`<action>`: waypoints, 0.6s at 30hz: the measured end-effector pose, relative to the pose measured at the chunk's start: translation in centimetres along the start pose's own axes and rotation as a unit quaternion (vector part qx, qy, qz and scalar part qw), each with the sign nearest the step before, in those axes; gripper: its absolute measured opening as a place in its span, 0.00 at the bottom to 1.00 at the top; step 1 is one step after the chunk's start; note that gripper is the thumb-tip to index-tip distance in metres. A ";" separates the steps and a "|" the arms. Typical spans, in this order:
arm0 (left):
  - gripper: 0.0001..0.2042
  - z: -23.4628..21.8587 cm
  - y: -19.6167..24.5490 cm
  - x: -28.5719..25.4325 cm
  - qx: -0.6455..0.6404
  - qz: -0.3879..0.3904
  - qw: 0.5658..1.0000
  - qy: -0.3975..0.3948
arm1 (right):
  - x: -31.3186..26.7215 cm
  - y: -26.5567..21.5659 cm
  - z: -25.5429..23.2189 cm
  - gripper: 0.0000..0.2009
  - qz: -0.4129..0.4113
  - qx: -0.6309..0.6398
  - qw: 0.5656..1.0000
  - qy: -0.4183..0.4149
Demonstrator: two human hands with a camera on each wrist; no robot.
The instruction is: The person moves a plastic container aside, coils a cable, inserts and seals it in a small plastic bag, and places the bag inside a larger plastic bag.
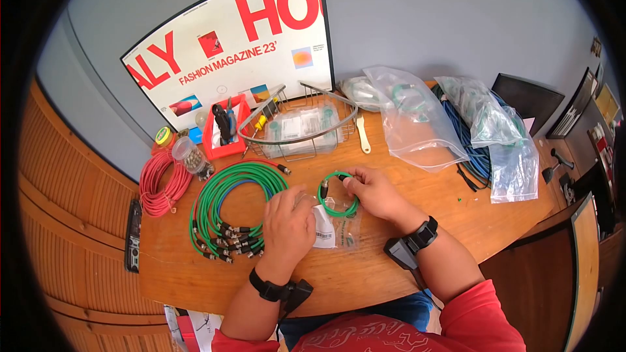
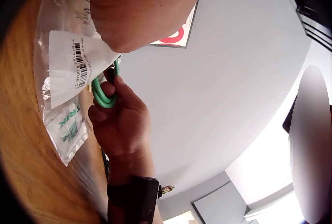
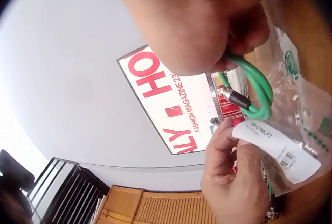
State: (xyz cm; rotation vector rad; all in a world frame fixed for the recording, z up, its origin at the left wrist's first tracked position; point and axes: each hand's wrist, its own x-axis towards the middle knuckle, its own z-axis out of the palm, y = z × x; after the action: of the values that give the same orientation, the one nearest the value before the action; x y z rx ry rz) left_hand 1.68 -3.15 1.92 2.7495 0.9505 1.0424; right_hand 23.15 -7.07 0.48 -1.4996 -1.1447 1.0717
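Observation:
A small coil of green cable (image 1: 339, 212) with black and metal connectors is pinched by my right hand (image 1: 378, 197) near its top right. My left hand (image 1: 290, 225) pinches the edge of a clear plastic bag (image 3: 290, 105) with a white barcode label (image 1: 324, 227); the right wrist view shows thumb and finger at the label's end. The bag lies beside and partly below the coil. In the left wrist view the right hand (image 2: 124, 125) holds the coil (image 2: 105, 99) next to the label (image 2: 78, 68).
Left of the hands lie a larger green cable bundle (image 1: 205, 205), a red coil (image 1: 156, 189) and a jar (image 1: 189, 154). Behind stand a red bin (image 1: 225, 150) and a wire basket (image 1: 300, 137). Plastic bags (image 1: 424, 137) and blue cable (image 1: 479, 163) lie at the right.

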 end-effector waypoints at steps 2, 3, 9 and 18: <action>0.07 0.3 -0.2 -0.1 -0.006 0.010 1.000 0.003 | -0.1 0.3 0.2 0.13 -0.036 -0.019 0.999 0.030; 0.07 0.5 -0.3 -0.2 -0.026 0.001 1.000 -0.013 | 0.0 0.4 0.2 0.13 -0.073 -0.038 0.995 0.060; 0.06 0.4 -0.2 -0.1 -0.050 -0.010 0.998 -0.031 | 0.0 0.6 -0.1 0.12 -0.023 0.031 0.997 -0.067; 0.06 0.7 0.3 0.0 -0.101 0.049 0.993 -0.037 | -0.1 1.9 0.3 0.11 -0.114 -0.048 0.975 -0.187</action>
State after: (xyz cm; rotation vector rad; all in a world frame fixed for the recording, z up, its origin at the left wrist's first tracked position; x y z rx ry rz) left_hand 2.24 -3.33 1.49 2.6693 0.6665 0.9808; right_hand 23.18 -7.39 -1.40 -1.2292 -1.6095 1.1793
